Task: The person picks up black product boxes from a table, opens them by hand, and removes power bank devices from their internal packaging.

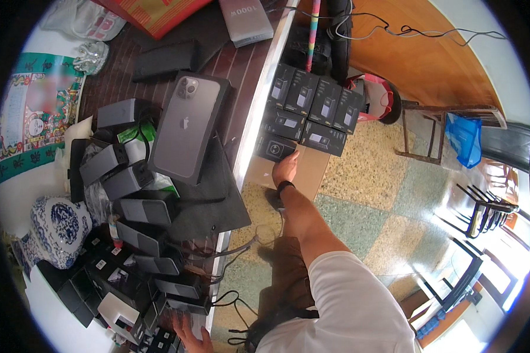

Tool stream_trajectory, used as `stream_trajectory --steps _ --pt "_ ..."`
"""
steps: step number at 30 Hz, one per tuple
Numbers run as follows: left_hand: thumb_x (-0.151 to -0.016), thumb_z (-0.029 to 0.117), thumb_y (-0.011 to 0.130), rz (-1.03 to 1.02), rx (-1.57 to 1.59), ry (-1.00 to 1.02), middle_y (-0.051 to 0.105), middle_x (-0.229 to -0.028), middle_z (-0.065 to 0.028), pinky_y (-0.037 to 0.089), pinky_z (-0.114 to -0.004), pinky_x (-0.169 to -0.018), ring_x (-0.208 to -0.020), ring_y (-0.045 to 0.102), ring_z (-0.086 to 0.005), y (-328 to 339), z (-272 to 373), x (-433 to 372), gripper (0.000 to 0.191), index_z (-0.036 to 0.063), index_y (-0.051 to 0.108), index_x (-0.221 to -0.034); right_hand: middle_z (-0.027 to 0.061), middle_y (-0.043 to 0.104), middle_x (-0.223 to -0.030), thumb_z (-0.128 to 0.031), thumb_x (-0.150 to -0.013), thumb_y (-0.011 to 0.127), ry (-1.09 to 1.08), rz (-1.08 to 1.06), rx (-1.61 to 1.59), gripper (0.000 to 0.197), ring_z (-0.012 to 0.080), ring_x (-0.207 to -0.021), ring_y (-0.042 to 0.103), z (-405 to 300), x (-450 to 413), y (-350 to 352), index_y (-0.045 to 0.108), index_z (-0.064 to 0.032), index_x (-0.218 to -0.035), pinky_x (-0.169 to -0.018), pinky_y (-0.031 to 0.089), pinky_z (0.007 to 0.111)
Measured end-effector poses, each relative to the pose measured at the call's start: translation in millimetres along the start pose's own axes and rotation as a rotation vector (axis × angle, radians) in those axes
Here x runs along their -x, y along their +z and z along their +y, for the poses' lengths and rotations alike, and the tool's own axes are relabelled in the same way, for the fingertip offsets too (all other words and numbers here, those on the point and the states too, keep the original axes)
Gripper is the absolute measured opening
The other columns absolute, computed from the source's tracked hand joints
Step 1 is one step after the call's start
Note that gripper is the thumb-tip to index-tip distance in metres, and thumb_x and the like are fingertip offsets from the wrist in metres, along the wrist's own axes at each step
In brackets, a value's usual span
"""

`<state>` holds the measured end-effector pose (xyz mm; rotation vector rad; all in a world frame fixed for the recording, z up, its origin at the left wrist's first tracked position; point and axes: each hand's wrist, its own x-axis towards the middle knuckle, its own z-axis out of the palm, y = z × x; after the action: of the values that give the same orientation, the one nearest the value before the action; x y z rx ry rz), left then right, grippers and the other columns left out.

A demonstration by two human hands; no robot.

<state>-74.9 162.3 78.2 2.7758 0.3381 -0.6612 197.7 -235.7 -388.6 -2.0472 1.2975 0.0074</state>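
Note:
My right hand (286,169) is at the near right corner of a black product box (274,148) with a socket pictured on it. Its fingers touch or nearly touch the box; whether they grip it is hidden. More black printed boxes (326,100) stand packed together just beyond. Beneath them is a brown cardboard carton (311,170). At the lower left, my left hand (189,334) has its fingers apart at the table edge, near a row of dark grey power-adapter-like blocks (176,287). Nothing shows in it.
The dark wooden table (243,66) holds an iPhone box (187,128), a grey box (246,22), a blue-and-white porcelain vase (62,229) and small black boxes (115,271). Cables (234,252) hang over its edge. Chairs (486,212) and a red bag (375,99) stand on the tiled floor.

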Motion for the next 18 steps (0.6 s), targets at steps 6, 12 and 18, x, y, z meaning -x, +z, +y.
stream_trajectory --steps 6,12,18 --pt "-0.088 0.002 0.070 -0.004 -0.012 -0.064 0.035 -0.166 -0.0264 0.033 -0.057 -0.125 -0.151 0.037 -0.0514 6.4 7.3 17.9 0.071 0.0034 0.048 -0.155 0.0331 0.064 -0.132 -0.007 -0.092 0.070 0.073 -0.204 0.028 0.060 0.0477 -0.121 0.066 -23.2 -6.3 -25.3 0.042 0.0079 -0.142 -0.101 0.056 0.051" --pt "-0.089 0.003 0.071 0.000 0.014 -0.022 0.036 -0.166 -0.0270 0.034 -0.057 -0.124 -0.151 0.038 -0.0512 11.0 2.7 18.1 0.069 0.0033 0.049 -0.155 0.0354 0.052 -0.148 -0.011 -0.084 0.078 -0.034 -0.267 -0.008 0.086 0.0469 -0.135 0.055 -11.1 -13.1 -34.3 0.032 0.0112 -0.153 -0.116 0.047 0.048" --pt "-0.090 0.005 0.072 0.043 0.074 -0.021 0.038 -0.165 -0.0270 0.036 -0.054 -0.123 -0.150 0.040 -0.0499 10.6 -1.5 31.3 0.067 0.0024 0.052 -0.153 0.0331 0.053 -0.152 -0.033 -0.080 0.083 -0.070 -0.463 0.188 0.082 0.0438 -0.140 0.054 12.4 8.2 -58.4 0.054 0.0104 -0.143 -0.118 0.047 0.045"
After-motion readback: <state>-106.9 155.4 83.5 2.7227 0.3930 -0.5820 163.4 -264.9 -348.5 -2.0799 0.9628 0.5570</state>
